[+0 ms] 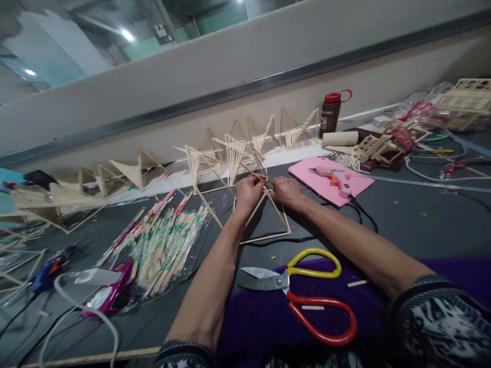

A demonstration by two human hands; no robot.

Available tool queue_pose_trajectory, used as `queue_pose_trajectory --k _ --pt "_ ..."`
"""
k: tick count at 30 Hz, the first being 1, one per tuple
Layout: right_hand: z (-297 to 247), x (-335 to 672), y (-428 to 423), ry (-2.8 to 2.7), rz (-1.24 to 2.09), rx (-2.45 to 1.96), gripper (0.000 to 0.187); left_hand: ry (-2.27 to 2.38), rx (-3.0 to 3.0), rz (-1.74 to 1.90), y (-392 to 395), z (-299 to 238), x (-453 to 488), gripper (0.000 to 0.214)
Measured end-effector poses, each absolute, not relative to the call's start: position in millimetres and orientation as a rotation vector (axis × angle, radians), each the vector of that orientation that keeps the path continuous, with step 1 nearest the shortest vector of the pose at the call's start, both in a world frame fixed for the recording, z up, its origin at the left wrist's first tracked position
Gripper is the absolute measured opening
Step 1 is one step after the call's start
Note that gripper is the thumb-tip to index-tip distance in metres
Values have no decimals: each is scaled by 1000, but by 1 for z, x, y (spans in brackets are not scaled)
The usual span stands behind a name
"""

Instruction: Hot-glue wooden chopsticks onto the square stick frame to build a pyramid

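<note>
My left hand (249,193) and my right hand (287,193) meet at the top of a pyramid frame of thin wooden sticks (264,225) that stands on the dark table. Both hands pinch the sticks where they join at the apex. The frame's base lies flat on the table below my hands. Behind it stands a finished fan-shaped stick model (233,156).
Scissors (303,291) with yellow and red handles lie on a purple cloth (268,322) near me. A bag of wrapped chopsticks (169,250) lies at left. A glue gun (335,179) rests on a pink sheet (356,186). Several stick models line the wall; a dark bottle (330,113) stands behind.
</note>
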State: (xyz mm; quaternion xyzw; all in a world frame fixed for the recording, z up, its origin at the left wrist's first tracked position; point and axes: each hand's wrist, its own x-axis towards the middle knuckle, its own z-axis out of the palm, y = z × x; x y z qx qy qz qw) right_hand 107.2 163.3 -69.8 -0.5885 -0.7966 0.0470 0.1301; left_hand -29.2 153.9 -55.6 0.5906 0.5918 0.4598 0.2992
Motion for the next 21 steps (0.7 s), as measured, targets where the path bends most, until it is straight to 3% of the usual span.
queue_pose_trajectory --k 21 --pt "-72 106 168 -2328 128 -1680 35 1592 1594 1198 151 -54 -27 18"
